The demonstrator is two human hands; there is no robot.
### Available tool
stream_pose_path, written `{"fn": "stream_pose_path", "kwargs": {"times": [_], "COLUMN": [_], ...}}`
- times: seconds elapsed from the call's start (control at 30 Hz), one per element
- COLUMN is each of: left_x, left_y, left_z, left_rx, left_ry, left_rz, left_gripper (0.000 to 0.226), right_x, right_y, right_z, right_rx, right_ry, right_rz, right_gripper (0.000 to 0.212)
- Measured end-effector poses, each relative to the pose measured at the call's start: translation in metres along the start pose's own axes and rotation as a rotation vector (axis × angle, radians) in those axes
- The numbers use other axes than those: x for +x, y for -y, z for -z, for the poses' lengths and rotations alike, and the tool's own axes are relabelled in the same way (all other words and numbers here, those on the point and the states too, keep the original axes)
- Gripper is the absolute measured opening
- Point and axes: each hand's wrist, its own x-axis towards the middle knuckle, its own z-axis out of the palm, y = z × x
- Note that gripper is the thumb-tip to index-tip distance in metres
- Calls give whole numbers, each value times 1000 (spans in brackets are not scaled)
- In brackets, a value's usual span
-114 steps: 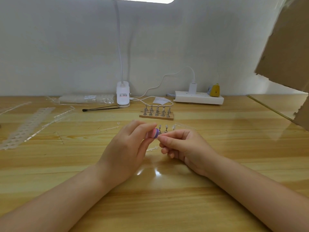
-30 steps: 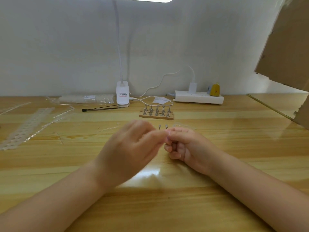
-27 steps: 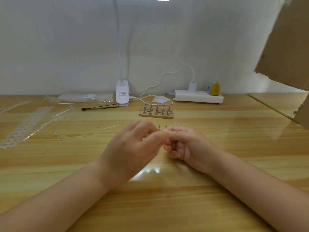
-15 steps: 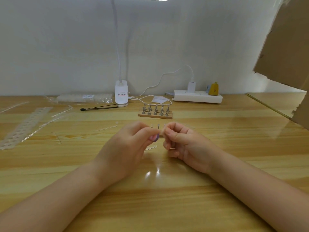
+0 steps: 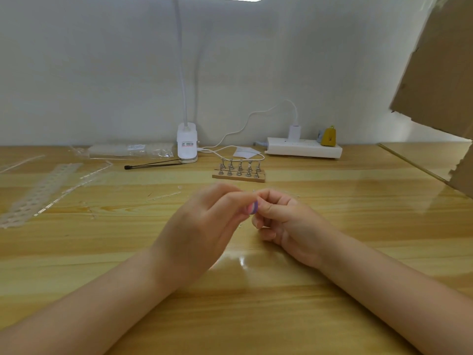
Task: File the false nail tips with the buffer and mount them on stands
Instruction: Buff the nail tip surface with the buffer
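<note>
Both hands have lifted slightly above the table [image 5: 332, 226]. The left hand [image 5: 204, 226] pinches the buffer [image 5: 253, 208]; at its 3 o'clock, touching, the right hand [image 5: 284, 221] curls round something hidden, presumably a nail tip. Stands [image 5: 239, 170] wait at 12 o'clock.

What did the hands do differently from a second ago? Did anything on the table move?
The left hand turned, so the pink and purple buffer between its fingers, hidden a second ago, shows again, right against the right hand. The right hand's fingers stay pinched together; the nail tip is too small to see. Neither hand let go of anything. The wooden board of stands, the lamp base and the power strip stayed put.
</note>
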Motion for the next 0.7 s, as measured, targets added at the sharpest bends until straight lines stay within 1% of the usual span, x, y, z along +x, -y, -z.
{"fn": "stream_pose_path", "kwargs": {"times": [0.07, 0.13, 0.17, 0.23, 0.3, 0.33, 0.4, 0.43, 0.5, 0.57, 0.63, 0.7], "left_x": [-3, -5, -3, 1, 1, 0, -2, -4, -3, 0, -1, -5], "left_y": [4, 9, 7, -1, -6, -4, 6, 11, 13, 7, 3, 4], "left_z": [1, 5, 7, 4, -1, -1, 2, 4, 7, 4, -2, -3], "left_rx": [67, 95, 84, 62, 115, 150, 201, 198, 127, -13, -118, -93], "left_ry": [46, 4, -36, -83, -41, 1, 56, 50, -25, -96, -68, 13], "left_rz": [73, 119, 96, -18, -102, -99, -16, 41, 102, 78, 61, 112], "left_gripper": [13, 15, 16, 19, 27, 29, 20, 17, 17, 23, 25, 21], "right_x": [0, 0, 0, -1, -2, -2, -3, -2, -2, -1, -1, -2], "right_y": [1, 2, 1, 1, 2, 3, 4, 5, 3, 2, 1, 1], "right_z": [0, -1, -1, -3, -3, -3, -2, -1, -1, -1, 1, 2], "right_rx": [38, 36, 20, 1, -8, -13, -12, -10, -12, -17, -8, 17], "right_ry": [-15, -30, -35, -35, -15, -5, 5, 8, 13, 24, 44, 55], "right_rz": [-8, -8, -7, -5, -5, -12, -35, -40, -29, -8, 9, 15], "right_gripper": [13, 11, 9, 7, 5, 7, 12, 12, 11, 9, 6, 3]}}
